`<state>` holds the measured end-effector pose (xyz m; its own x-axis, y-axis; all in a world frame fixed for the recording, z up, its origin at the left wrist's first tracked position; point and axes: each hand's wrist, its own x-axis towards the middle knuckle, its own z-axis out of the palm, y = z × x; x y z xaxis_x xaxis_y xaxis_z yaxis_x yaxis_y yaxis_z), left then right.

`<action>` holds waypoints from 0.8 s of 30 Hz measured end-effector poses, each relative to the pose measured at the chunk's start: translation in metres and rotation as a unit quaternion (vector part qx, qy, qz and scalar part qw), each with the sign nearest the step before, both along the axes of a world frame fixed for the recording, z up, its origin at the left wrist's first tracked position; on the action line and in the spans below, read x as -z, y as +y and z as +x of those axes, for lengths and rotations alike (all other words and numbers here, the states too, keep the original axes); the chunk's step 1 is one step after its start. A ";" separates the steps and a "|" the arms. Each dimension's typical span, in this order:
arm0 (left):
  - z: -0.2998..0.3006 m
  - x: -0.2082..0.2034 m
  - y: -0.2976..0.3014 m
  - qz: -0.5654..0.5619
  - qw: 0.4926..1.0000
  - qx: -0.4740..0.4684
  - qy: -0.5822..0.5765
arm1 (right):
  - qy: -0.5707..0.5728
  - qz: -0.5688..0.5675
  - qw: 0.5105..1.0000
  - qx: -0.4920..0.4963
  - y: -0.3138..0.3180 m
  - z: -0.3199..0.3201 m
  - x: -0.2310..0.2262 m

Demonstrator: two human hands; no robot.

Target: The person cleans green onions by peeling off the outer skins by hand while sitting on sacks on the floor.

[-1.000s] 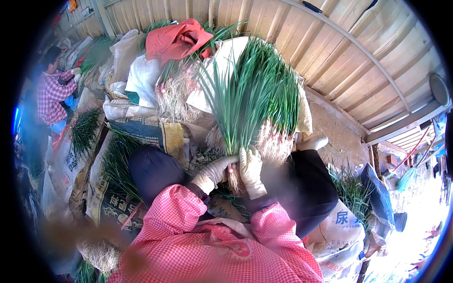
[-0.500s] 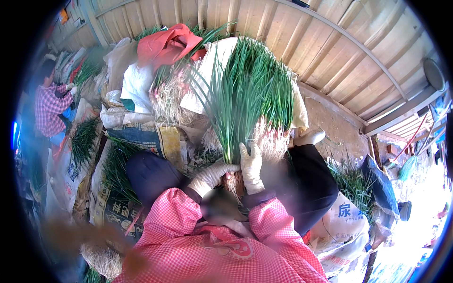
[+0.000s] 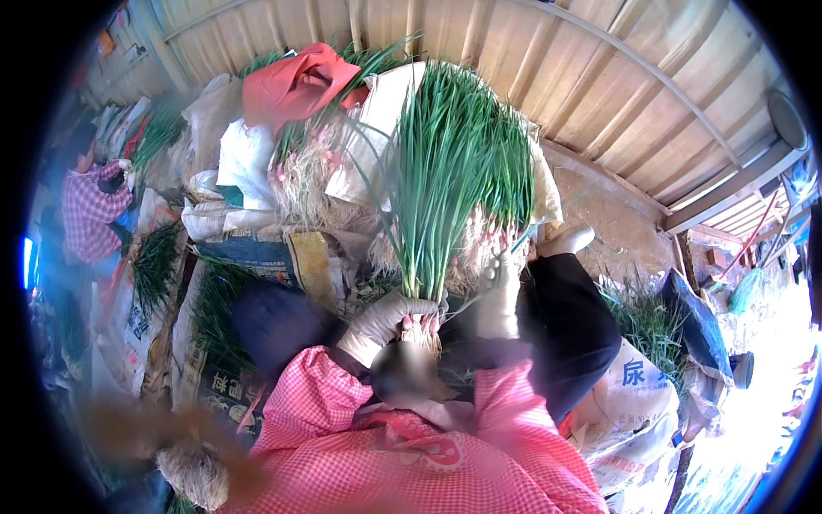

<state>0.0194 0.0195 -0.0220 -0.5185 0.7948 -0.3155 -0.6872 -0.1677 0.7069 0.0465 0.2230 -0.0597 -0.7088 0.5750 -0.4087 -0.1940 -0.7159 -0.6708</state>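
Observation:
My gloved left hand (image 3: 381,324) is closed round the base of a bunch of green onions (image 3: 418,248). Their long leaves stand upright, and the reddish bulbs with pale roots show below my fingers. To the right of the bunch, my gloved right hand (image 3: 498,300) is raised, apart from it, with the fingers drawn together. A thin strand runs beside that hand and a narrow green blade shows near its fingertips; what it grips is blurred. Just behind, a larger pile of green onions (image 3: 505,171) leans on pale sacking, roots toward me.
A red cloth (image 3: 300,81) covers more onions at the back left. Printed sacks (image 3: 621,398) and loose greens lie on both sides of my legs. A person in a checked shirt (image 3: 90,214) works at the far left. A ribbed metal wall (image 3: 479,34) closes off the back.
My right hand has left the bunch, moving right, and its fingers have drawn together. My left hand still holds the bunch, which now looks fuller and shows more of its bulbs.

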 end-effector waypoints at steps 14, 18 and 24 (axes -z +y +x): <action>-0.012 0.017 0.008 0.023 0.979 -0.098 -0.175 | 0.001 0.789 0.610 -0.080 -0.076 0.039 -0.046; -0.007 0.040 0.010 0.063 0.965 -0.078 -0.241 | -0.033 0.790 0.609 -0.064 -0.080 0.034 -0.018; 0.002 0.022 0.015 -0.016 0.971 -0.097 -0.216 | -0.088 0.768 0.628 -0.083 -0.069 0.013 -0.035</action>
